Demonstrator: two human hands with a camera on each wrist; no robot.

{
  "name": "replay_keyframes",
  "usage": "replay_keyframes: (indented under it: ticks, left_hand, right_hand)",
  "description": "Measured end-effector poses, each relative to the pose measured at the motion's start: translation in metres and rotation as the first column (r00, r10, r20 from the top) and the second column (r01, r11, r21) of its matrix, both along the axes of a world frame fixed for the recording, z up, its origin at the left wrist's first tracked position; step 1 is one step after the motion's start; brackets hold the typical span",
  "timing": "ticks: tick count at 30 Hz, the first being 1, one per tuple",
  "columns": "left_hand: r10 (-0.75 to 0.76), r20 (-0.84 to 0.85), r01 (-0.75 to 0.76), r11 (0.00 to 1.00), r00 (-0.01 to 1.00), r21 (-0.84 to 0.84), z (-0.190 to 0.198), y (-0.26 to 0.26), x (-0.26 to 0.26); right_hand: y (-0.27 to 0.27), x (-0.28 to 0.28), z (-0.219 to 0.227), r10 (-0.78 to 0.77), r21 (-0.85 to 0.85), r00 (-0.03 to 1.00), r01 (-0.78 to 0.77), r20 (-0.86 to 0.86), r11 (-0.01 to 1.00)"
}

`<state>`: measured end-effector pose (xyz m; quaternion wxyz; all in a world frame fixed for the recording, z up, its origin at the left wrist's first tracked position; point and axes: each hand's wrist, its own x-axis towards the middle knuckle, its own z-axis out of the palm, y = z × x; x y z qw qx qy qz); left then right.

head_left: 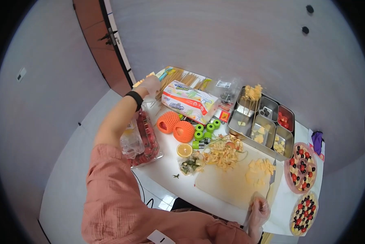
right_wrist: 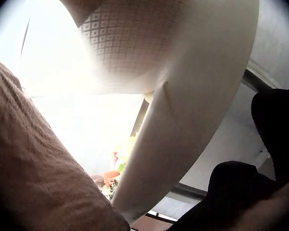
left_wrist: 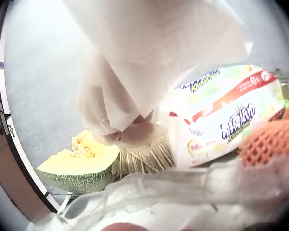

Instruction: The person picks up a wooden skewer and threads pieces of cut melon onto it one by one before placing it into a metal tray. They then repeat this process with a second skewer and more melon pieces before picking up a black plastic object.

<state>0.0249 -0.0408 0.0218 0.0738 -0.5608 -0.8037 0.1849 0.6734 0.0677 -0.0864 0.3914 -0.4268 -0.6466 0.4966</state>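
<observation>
My left hand (head_left: pixel 150 86), in a clear glove with a dark band at the wrist, reaches to the table's far left corner. In the left wrist view a cut melon (left_wrist: pixel 79 166) with netted rind and yellow flesh sits beside its fingertips, which hang over wooden skewers (left_wrist: pixel 144 161). Nothing shows in its grasp. My gloved right hand (head_left: pixel 258 209) rests loosely curled at the near edge of the cutting board (head_left: pixel 219 185). Pale yellow fruit slices (head_left: pixel 260 167) lie on the board just beyond it, near fruit peelings (head_left: pixel 223 153).
A kitchen-paper pack (head_left: pixel 186 101) stands mid-table behind orange foam-netted fruit (head_left: pixel 183 131). Left is a clear box of red fruit (head_left: pixel 150 136); right, a metal tray (head_left: pixel 251 140) with compartments. Two decorated fruit platters (head_left: pixel 289 175) line the right edge. A halved orange fruit (head_left: pixel 184 150) lies centrally.
</observation>
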Motion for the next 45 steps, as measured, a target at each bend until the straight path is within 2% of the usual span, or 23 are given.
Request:
replay_keyframes:
  ticks: [2,4,5,6,7,9,11,13,15,17,19,20,22,25,26,29,30,31,36,38,42,44,45]
  left_hand:
    - [0.058,0.004,-0.058,0.998,0.998,-0.038,0.019,0.002,0.011]
    - [-0.229,0.391,0.048,0.906,0.892,0.421,0.035,-0.002,0.018]
    - [-0.246,0.381,0.073,0.907,0.891,0.415,0.043,0.001,0.031]
    - [-0.202,0.715,-0.270,0.830,0.669,0.488,0.066,0.001,0.067]
    - [-0.232,0.919,-0.592,0.708,0.319,0.385,0.087,0.000,0.102]
    - [-0.327,0.915,-0.541,0.738,0.237,0.404,0.109,-0.001,0.151]
    - [-0.321,0.926,-0.547,0.748,0.198,0.376,0.127,-0.003,0.204]
    - [-0.369,0.921,-0.502,0.777,0.126,0.380,0.133,-0.008,0.253]
    - [-0.370,0.925,-0.448,0.814,0.092,0.370,0.136,-0.011,0.305]
    - [-0.320,0.948,-0.464,0.841,-0.007,0.280,0.120,-0.015,0.340]
    - [-0.284,0.950,-0.398,0.892,-0.127,0.213,0.093,-0.016,0.363]
    - [-0.270,0.953,-0.376,0.904,-0.135,0.202,0.080,-0.017,0.375]
    - [-0.205,0.940,-0.360,0.928,-0.272,0.099,0.058,-0.021,0.398]
    - [-0.209,0.905,-0.301,0.949,-0.371,0.096,0.032,-0.024,0.431]
    - [-0.197,0.870,-0.289,0.955,-0.453,0.066,0.030,-0.026,0.444]
    - [-0.178,0.803,-0.320,0.947,-0.568,-0.017,0.010,-0.032,0.472]
    - [-0.161,0.758,-0.296,0.954,-0.632,-0.044,0.001,-0.034,0.476]
    - [-0.147,0.755,-0.285,0.957,-0.639,-0.055,-0.004,-0.037,0.482]
    - [-0.134,0.697,-0.240,0.969,-0.705,-0.055,-0.029,-0.040,0.497]
    - [-0.125,0.672,-0.208,0.977,-0.730,-0.045,-0.038,-0.041,0.495]
    - [-0.085,0.658,-0.180,0.981,-0.748,-0.078,-0.047,-0.043,0.494]
    - [-0.077,0.663,-0.178,0.980,-0.745,-0.087,-0.050,-0.042,0.493]
    - [-0.075,0.652,-0.163,0.984,-0.754,-0.075,-0.053,-0.042,0.493]
  right_hand:
    - [0.000,-0.004,0.005,-0.030,0.033,0.999,0.030,-0.017,0.999]
    - [-0.001,-0.003,0.008,-0.004,-0.003,1.000,0.004,-0.001,1.000]
    - [-0.001,-0.002,0.006,-0.026,-0.009,1.000,0.026,-0.013,1.000]
    - [0.000,-0.002,0.001,-0.031,0.003,0.999,0.031,-0.023,1.000]
    - [0.001,-0.001,-0.004,-0.036,0.016,0.999,0.036,-0.033,0.999]
    - [0.004,0.002,-0.015,-0.029,0.080,0.999,0.031,-0.027,0.996]
    - [0.006,0.004,-0.022,-0.024,0.143,1.000,0.026,-0.017,0.989]
    - [0.010,0.008,-0.022,-0.003,0.401,0.993,-0.044,0.117,0.915]
    - [0.008,0.009,-0.019,-0.029,0.398,0.988,-0.033,0.149,0.917]
    - [0.006,0.008,-0.020,-0.059,0.390,0.981,-0.018,0.183,0.921]
    - [0.006,0.007,-0.023,-0.029,0.481,0.996,-0.012,0.079,0.876]
    - [0.005,0.007,-0.021,-0.053,0.471,0.995,0.009,0.080,0.882]
    - [0.004,0.009,-0.016,0.009,0.507,0.997,-0.044,0.072,0.861]
    - [0.006,0.010,-0.013,0.057,0.548,0.994,-0.098,0.092,0.831]
    - [0.006,0.010,-0.013,0.040,0.537,0.994,-0.086,0.097,0.839]
    - [0.003,0.010,-0.014,0.090,0.397,0.991,-0.121,0.097,0.910]
    - [0.002,0.009,-0.013,0.123,0.253,0.992,-0.116,-0.010,0.960]
    - [0.001,0.009,-0.012,0.134,0.107,0.983,-0.122,-0.122,0.987]
    - [-0.011,0.019,0.025,0.148,0.228,0.982,-0.120,-0.113,0.966]
    - [-0.012,0.020,0.044,0.204,-0.076,0.929,-0.238,-0.310,0.968]
    - [-0.013,0.019,0.076,0.260,-0.164,0.882,-0.346,-0.394,0.924]
    - [-0.011,0.014,0.086,0.335,-0.362,0.873,-0.459,-0.355,0.811]
    - [-0.011,0.011,0.092,0.333,-0.358,0.874,-0.456,-0.355,0.815]
